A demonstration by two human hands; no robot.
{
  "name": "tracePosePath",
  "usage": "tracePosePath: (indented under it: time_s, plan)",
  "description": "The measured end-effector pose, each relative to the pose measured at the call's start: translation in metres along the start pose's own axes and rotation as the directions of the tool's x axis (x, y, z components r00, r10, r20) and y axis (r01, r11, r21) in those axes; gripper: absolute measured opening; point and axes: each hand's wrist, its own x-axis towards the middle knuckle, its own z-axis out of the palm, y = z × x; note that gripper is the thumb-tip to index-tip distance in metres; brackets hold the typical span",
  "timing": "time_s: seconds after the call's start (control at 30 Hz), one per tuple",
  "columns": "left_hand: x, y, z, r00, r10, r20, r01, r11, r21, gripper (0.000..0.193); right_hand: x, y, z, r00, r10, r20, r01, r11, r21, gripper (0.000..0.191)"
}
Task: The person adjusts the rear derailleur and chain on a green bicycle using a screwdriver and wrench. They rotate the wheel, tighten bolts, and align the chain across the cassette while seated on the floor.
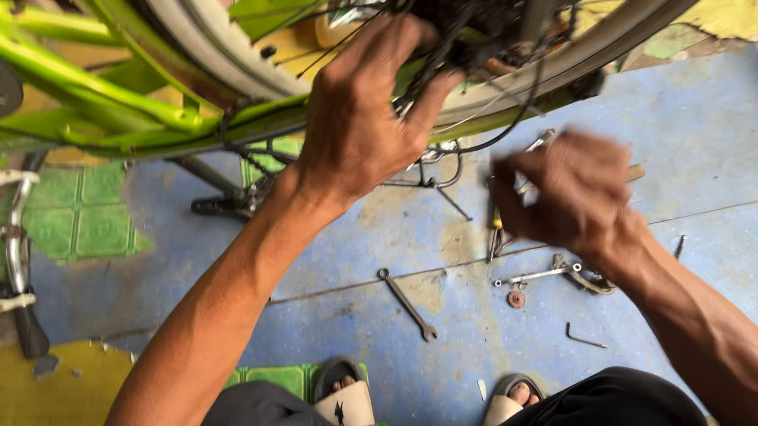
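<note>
**Two hands at a bicycle's rear wheel**

A person crouched in sandals works on an upturned lime-green bicycle frame (88,92). The left hand (360,115) is spread, fingers hooked among the spokes by the dark sprocket cluster (470,11) of the rear wheel (184,36). The right hand (568,193), blurred, is closed around a slim tool with a yellow-and-black handle (495,221); its working end cannot be made out. The wheel looks rigid and fairly heavy, its spokes thin and likely greasy, so the rim or hub seems the surer place to grip. Below, a worn blue mat (733,134) covers the floor, strewn with a combination spanner (407,304), an Allen key (585,337), a small round washer (516,299) and a brake part (575,274). Green tiles (86,215) show at the left.
</note>
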Motion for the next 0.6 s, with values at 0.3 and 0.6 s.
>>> tracePosePath:
  time_s: [0.3,0.6]
  plan:
    - [-0.006,-0.005,0.002,1.0,-0.029,0.007,0.029,1.0,-0.006,0.03,-0.158,-0.05,0.173,-0.009,0.009,1.0,-0.244,0.97,-0.011,0.048]
    - [0.0,0.01,-0.008,0.997,-0.068,0.045,0.067,0.997,0.025,0.033,-0.117,-0.1,0.205,-0.064,0.151,0.986,-0.322,0.932,-0.164,0.068]
